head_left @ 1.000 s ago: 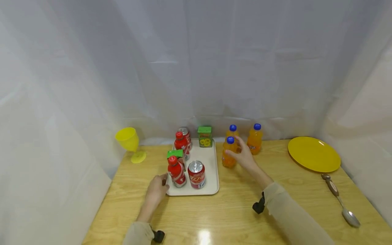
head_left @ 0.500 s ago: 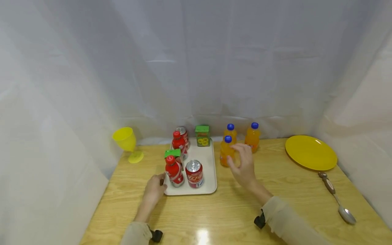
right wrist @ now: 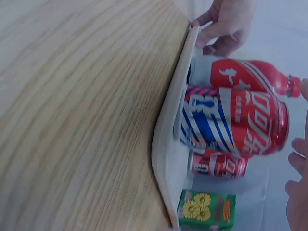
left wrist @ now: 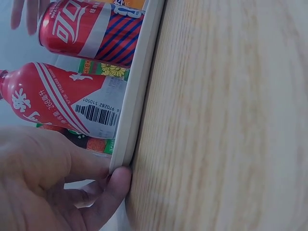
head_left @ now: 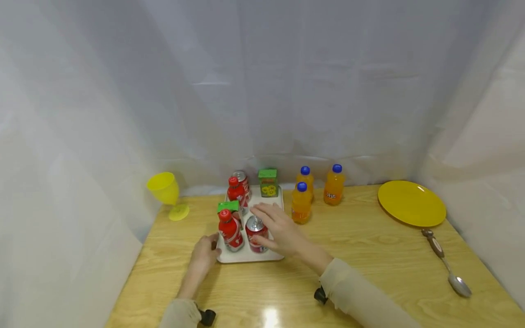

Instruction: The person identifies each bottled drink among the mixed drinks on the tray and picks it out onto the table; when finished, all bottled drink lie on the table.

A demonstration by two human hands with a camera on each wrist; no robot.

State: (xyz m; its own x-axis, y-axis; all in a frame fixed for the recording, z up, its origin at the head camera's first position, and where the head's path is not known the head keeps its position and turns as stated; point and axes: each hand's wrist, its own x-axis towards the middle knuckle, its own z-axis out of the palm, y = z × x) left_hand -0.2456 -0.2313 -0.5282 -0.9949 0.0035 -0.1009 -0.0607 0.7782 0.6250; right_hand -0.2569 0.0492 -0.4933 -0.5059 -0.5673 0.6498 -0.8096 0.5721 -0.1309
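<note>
In the head view my left hand [head_left: 203,253] holds the near left corner of a white tray [head_left: 251,260]. The left wrist view shows thumb and fingers pinching the tray's rim [left wrist: 138,89]. My right hand [head_left: 283,230] hovers over the near red cola can [head_left: 251,231], fingers spread around its top. A gap shows between hand and can [right wrist: 236,120] in the right wrist view. Beside that can stands a red bottle [head_left: 232,235]. Behind are a green carton [head_left: 228,207], another red bottle [head_left: 236,193], a second can [head_left: 243,181] and a green flower-printed carton [head_left: 268,183].
Right of the tray stand three orange drink bottles, a near one [head_left: 301,206], one behind it [head_left: 305,176] and one farther right [head_left: 334,187]. A yellow plate [head_left: 411,203] and a spoon [head_left: 444,260] lie at the right. A yellow goblet [head_left: 165,188] stands at the left.
My right hand has left the near orange bottle and moved left over the near cola can. The left hand has stayed at the tray corner. The head view has shifted slightly.
</note>
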